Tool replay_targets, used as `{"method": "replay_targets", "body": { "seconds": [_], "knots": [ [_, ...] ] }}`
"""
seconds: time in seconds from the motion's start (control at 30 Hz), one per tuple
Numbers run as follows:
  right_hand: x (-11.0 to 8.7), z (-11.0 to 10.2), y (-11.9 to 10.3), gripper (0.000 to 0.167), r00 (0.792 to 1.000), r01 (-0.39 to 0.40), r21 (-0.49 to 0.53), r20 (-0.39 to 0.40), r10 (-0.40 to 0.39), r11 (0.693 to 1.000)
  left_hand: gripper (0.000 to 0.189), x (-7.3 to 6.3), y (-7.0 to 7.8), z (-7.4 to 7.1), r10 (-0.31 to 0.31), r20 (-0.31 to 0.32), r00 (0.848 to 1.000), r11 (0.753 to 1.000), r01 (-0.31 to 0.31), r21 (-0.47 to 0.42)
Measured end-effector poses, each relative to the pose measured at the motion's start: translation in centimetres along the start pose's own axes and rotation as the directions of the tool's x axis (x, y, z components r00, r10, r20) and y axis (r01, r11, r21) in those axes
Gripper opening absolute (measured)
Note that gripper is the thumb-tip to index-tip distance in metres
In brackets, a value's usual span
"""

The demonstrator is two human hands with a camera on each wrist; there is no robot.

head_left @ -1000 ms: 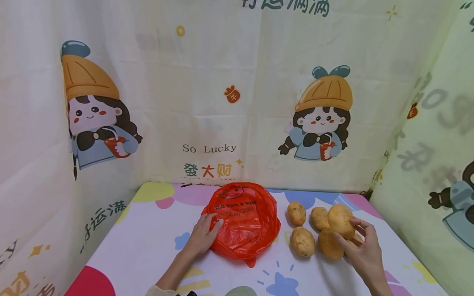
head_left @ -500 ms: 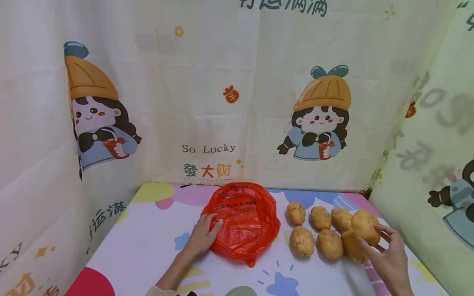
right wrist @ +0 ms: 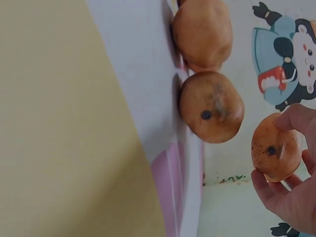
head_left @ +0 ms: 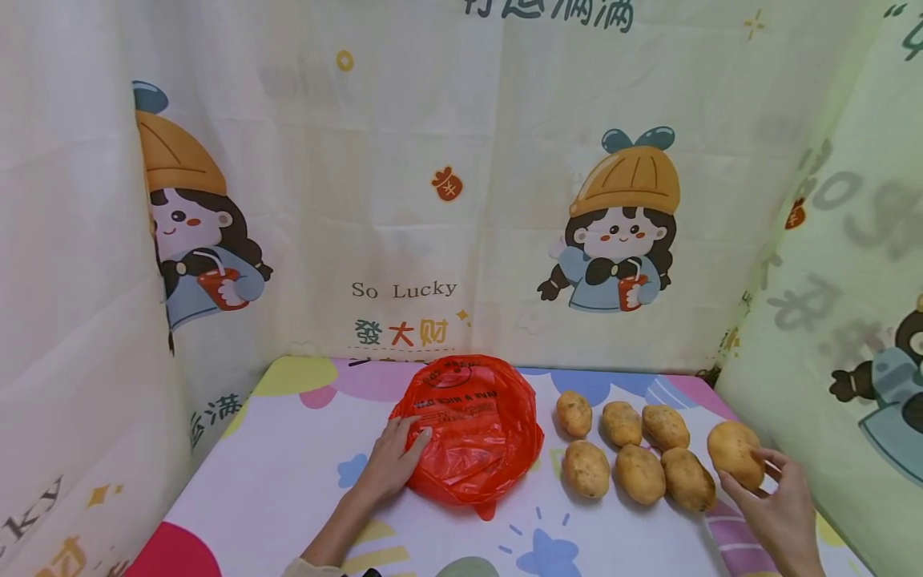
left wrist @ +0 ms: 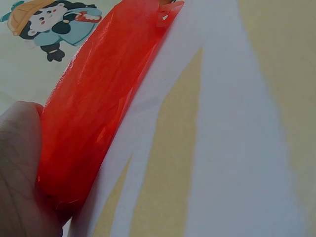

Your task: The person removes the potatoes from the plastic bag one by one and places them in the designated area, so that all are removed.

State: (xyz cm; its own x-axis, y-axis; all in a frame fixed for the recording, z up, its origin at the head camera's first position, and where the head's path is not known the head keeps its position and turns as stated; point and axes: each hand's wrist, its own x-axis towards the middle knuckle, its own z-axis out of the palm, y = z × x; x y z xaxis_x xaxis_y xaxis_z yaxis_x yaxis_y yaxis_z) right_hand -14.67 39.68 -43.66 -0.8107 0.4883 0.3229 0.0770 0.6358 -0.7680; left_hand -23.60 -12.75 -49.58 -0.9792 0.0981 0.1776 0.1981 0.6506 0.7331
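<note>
My left hand (head_left: 387, 465) is at the left side of a red plastic bag (head_left: 479, 433), gripping its edge with the thumb laid over the red film. The bag stands opened out, with dark print showing on it; in the left wrist view its red wall (left wrist: 86, 118) rises beside the hand. Between thumb and fingers, my right hand (head_left: 782, 505) holds a potato (head_left: 731, 453) at the right of the table. That held potato (right wrist: 276, 148) shows a dark spot in the right wrist view. Several other potatoes (head_left: 640, 474) lie in two rows between bag and right hand.
Under everything is a white table (head_left: 288, 481) with coloured printed shapes. A cream curtain (head_left: 433, 240) with cartoon figures hangs behind the table, and more of it closes in on both sides.
My right hand has carried its potato to the right, away from the others, uncovering those behind it and bringing it lower. The left hand and the bag stay put.
</note>
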Motion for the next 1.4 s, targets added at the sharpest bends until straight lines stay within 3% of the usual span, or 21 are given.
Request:
{"method": "replay_targets", "body": {
  "seconds": [0.2, 0.5, 0.8, 1.07, 1.4],
  "knots": [
    [0.4, -0.2, 1.0, 0.068, 1.0, 0.001, -0.031, 0.016, 0.0, 1.0, 0.061, 0.1, 0.1, 0.0, -0.005, 0.001, 1.0, 1.0, 0.005, 0.001],
    [1.1, -0.5, 3.3, 0.068, 0.993, 0.065, -0.101, 0.103, -0.055, 0.993, 0.059, 0.1, 0.1, -0.1, 0.0, -0.002, 1.0, 1.0, 0.0, 0.004],
    [1.7, -0.3, 4.6, 0.075, 0.982, -0.012, -0.161, 0.182, 0.042, 0.987, 0.058, 0.2, 0.0, 0.1, -0.012, -0.007, 1.0, 1.0, 0.012, -0.001],
    [2.1, -0.4, 5.2, 0.068, 0.981, 0.063, -0.183, 0.189, -0.028, 0.981, 0.058, 0.1, 0.0, 0.1, -0.012, -0.006, 1.0, 1.0, 0.012, 0.004],
    [2.0, -0.4, 5.4, 0.07, 0.978, 0.069, -0.207, 0.205, -0.025, 0.976, 0.058, 0.1, 0.0, 0.2, -0.006, -0.007, 1.0, 1.0, 0.006, 0.004]
  ]
}}
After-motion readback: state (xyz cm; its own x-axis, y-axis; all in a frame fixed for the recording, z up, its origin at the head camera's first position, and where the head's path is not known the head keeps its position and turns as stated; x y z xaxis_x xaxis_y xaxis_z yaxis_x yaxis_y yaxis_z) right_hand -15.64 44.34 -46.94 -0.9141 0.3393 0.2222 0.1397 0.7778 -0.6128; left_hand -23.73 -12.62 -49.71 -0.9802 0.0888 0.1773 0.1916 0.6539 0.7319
